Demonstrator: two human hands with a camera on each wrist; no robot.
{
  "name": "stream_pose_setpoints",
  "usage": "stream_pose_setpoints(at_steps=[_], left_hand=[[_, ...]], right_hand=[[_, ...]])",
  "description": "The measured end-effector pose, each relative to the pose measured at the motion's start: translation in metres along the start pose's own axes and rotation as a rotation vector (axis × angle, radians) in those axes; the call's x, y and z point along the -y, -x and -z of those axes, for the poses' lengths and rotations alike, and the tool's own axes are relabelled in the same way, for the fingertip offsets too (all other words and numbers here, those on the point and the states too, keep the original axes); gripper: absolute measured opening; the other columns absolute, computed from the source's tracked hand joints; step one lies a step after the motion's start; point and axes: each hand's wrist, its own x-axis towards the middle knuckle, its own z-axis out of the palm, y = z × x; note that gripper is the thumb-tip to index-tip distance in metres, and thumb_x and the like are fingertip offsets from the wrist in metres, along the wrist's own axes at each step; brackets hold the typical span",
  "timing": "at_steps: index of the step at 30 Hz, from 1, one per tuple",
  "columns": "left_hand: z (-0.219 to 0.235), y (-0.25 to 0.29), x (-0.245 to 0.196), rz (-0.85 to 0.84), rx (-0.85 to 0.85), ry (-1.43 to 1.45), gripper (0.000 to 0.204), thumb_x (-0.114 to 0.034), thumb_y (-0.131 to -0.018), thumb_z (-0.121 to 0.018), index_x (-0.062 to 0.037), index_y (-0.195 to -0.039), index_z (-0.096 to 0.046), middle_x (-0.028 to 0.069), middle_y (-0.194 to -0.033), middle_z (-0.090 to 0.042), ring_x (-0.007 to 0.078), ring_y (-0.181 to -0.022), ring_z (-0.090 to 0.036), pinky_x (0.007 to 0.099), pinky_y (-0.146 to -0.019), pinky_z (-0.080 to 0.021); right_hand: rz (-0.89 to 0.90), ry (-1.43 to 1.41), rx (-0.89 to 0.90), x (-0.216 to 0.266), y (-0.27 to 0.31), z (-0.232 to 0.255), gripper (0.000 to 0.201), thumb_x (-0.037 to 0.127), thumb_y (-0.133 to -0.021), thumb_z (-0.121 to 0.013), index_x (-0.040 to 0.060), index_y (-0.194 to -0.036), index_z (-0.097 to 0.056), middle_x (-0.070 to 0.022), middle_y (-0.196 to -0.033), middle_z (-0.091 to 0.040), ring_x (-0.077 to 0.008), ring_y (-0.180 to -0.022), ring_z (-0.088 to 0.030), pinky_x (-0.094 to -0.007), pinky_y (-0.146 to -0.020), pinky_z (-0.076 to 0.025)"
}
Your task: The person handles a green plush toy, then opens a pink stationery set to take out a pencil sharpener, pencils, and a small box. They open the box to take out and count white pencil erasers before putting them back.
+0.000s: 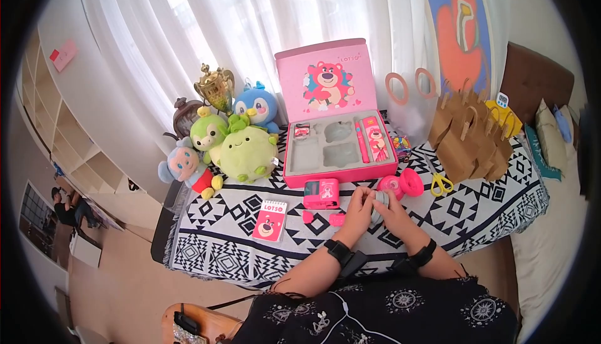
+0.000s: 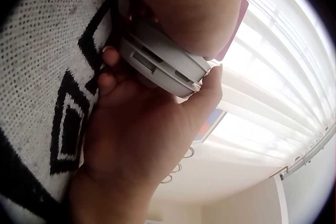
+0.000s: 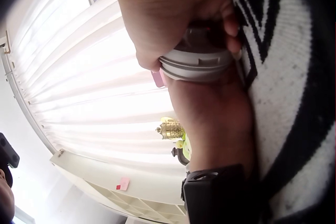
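Both hands meet over the front of the patterned cloth, around a grey round plastic part [image 1: 380, 199]. My left hand [image 1: 359, 207] grips it from one side and my right hand [image 1: 398, 214] from the other. In the left wrist view the grey part [image 2: 163, 58] shows stacked rims with slots in its edge. Its rim [image 3: 194, 64] also appears in the right wrist view, and fingers hide much of its face. Just beyond the right hand are a pink round piece [image 1: 390, 185] and an open pink ring-shaped piece [image 1: 411, 182].
A pink gift box [image 1: 332, 172] stands open behind. Left of the hands are a pink boxy item [image 1: 321, 194], small pink pieces [image 1: 337, 219] and a notepad [image 1: 270, 221]. Plush toys [image 1: 247, 150] sit left; scissors [image 1: 441, 185] and paper bags [image 1: 469, 143] lie right.
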Motion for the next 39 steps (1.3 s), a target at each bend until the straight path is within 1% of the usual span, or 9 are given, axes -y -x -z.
stream_pose_setpoints(at_steps=[10,12,22,28,31,33,34,36,39], left_hand=[[0.002,-0.001,0.011,-0.006,0.014,0.052,0.015,-0.017,-0.100,-0.053,-0.0020,-0.100,-0.051,0.0044,-0.089,-0.054,0.0110,-0.082,-0.051,0.0264,-0.076,-0.044],[0.002,-0.002,0.009,0.004,0.012,0.043,0.015,-0.017,-0.100,-0.053,-0.0019,-0.101,-0.052,0.0043,-0.089,-0.054,0.0113,-0.081,-0.051,0.0265,-0.075,-0.044],[0.004,-0.002,0.007,-0.002,-0.006,-0.021,0.017,-0.018,-0.100,-0.053,-0.0018,-0.099,-0.053,0.0042,-0.087,-0.055,0.0106,-0.080,-0.050,0.0264,-0.073,-0.044],[0.004,-0.002,0.005,0.006,-0.001,0.008,0.016,-0.018,-0.100,-0.053,-0.0022,-0.098,-0.053,0.0030,-0.085,-0.054,0.0099,-0.080,-0.050,0.0259,-0.072,-0.044],[0.004,-0.001,0.002,0.014,0.004,0.032,0.015,-0.017,-0.101,-0.053,-0.0024,-0.098,-0.052,0.0027,-0.085,-0.055,0.0098,-0.080,-0.050,0.0256,-0.073,-0.043],[0.004,-0.001,-0.002,0.056,0.009,0.054,0.015,-0.017,-0.101,-0.052,-0.0025,-0.097,-0.052,0.0025,-0.086,-0.055,0.0099,-0.080,-0.051,0.0255,-0.074,-0.044],[0.004,-0.001,-0.005,0.061,0.011,0.056,0.015,-0.017,-0.101,-0.052,-0.0025,-0.097,-0.052,0.0025,-0.086,-0.055,0.0099,-0.080,-0.051,0.0255,-0.074,-0.044],[0.004,-0.001,-0.008,0.060,0.005,0.036,0.015,-0.017,-0.101,-0.051,-0.0025,-0.097,-0.052,0.0025,-0.087,-0.056,0.0099,-0.081,-0.051,0.0255,-0.075,-0.044],[0.005,-0.002,0.002,0.058,0.012,0.055,0.016,-0.017,-0.101,-0.051,-0.0025,-0.097,-0.052,0.0026,-0.087,-0.056,0.0099,-0.082,-0.051,0.0255,-0.075,-0.044]], right_hand=[[-0.034,0.007,-0.001,-0.001,0.001,-0.002,0.057,0.038,-0.096,-0.059,-0.0014,-0.131,-0.039,-0.0170,-0.115,-0.061,-0.0211,-0.106,-0.059,-0.0333,-0.090,-0.046],[0.028,0.033,-0.023,-0.007,-0.001,-0.003,0.056,0.044,-0.095,-0.057,0.0057,-0.132,-0.040,-0.0067,-0.093,-0.058,-0.0093,-0.062,-0.052,-0.0235,-0.051,-0.042],[0.042,0.087,-0.028,-0.012,-0.003,-0.002,0.057,0.043,-0.095,-0.057,0.0034,-0.133,-0.040,-0.0094,-0.100,-0.059,-0.0106,-0.066,-0.053,-0.0247,-0.053,-0.043],[0.058,0.088,-0.017,-0.015,-0.003,-0.003,0.053,0.036,-0.097,-0.057,0.0016,-0.132,-0.039,-0.0105,-0.105,-0.059,-0.0128,-0.079,-0.056,-0.0259,-0.060,-0.045],[0.055,0.107,-0.013,-0.012,-0.001,-0.004,0.052,0.035,-0.097,-0.057,0.0005,-0.132,-0.039,-0.0119,-0.109,-0.059,-0.0162,-0.090,-0.058,-0.0290,-0.073,-0.048],[0.109,0.107,-0.014,-0.011,-0.001,-0.005,0.052,0.035,-0.097,-0.057,-0.0004,-0.131,-0.039,-0.0139,-0.112,-0.058,-0.0194,-0.100,-0.058,-0.0324,-0.086,-0.047],[0.104,0.108,-0.015,-0.012,-0.002,-0.005,0.052,0.035,-0.097,-0.057,-0.0004,-0.131,-0.039,-0.0139,-0.112,-0.058,-0.0194,-0.100,-0.058,-0.0324,-0.086,-0.047],[0.109,0.143,-0.044,-0.017,-0.003,-0.006,0.058,0.044,-0.094,-0.058,0.0012,-0.128,-0.040,-0.0246,-0.110,-0.063,-0.0343,-0.104,-0.064,-0.0394,-0.087,-0.048],[0.110,0.143,-0.058,-0.016,-0.002,-0.007,0.059,0.045,-0.094,-0.058,0.0018,-0.129,-0.040,-0.0248,-0.110,-0.064,-0.0360,-0.104,-0.064,-0.0400,-0.086,-0.049]])
